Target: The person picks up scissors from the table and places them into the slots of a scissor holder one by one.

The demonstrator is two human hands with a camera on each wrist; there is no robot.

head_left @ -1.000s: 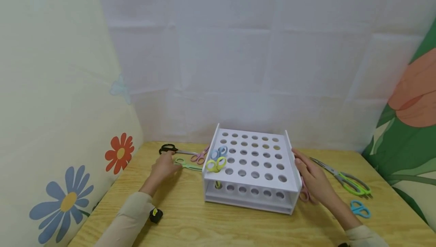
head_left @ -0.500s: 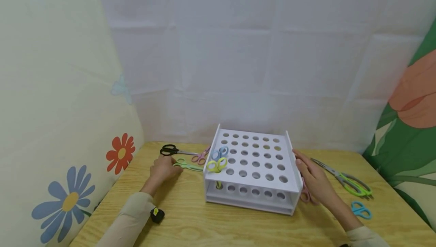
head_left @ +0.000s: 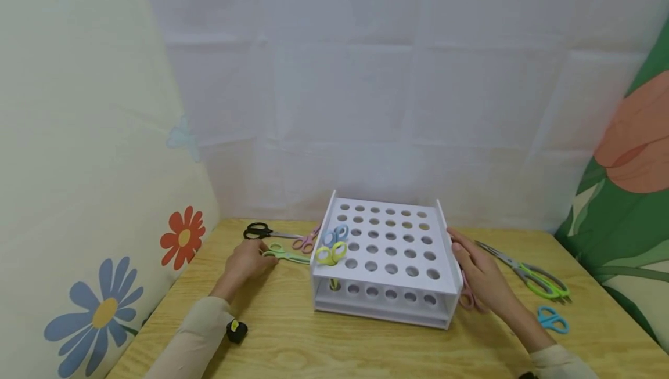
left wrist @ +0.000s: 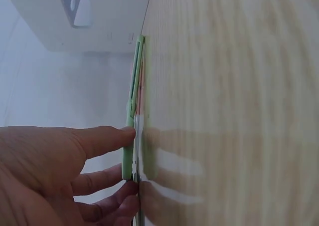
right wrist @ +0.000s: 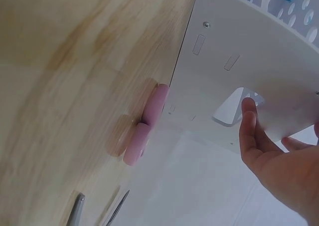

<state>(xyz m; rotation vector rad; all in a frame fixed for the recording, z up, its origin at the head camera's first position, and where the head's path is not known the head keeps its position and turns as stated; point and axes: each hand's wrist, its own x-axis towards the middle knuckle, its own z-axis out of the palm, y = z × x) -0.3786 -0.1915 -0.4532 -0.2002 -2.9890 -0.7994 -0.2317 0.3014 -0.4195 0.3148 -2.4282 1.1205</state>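
Note:
In the left wrist view my left hand (left wrist: 55, 171) pinches the handle of a pair of light green scissors (left wrist: 130, 111), thumb on one side and fingers on the other. They lie flat on the table in the head view, blades toward the white rack. My right hand (head_left: 483, 274) holds the right side of that rack (head_left: 392, 274), fingertips at the cutout in its side panel in the right wrist view. Yellow-green scissors (head_left: 331, 253) and light blue scissors (head_left: 336, 234) stand in holes on the rack's left, handles up.
Black scissors (head_left: 258, 231) and pink scissors (head_left: 304, 244) lie behind the left hand. To the right are large grey-and-green scissors (head_left: 538, 279) and small blue scissors (head_left: 553, 320). Pink handles (right wrist: 147, 123) rest beside the rack's right foot. A white cloth (head_left: 366, 77) hangs behind.
My left hand has drawn back slightly from the black scissors and settled on the green scissors' handle. The right hand and the rack stay in place.

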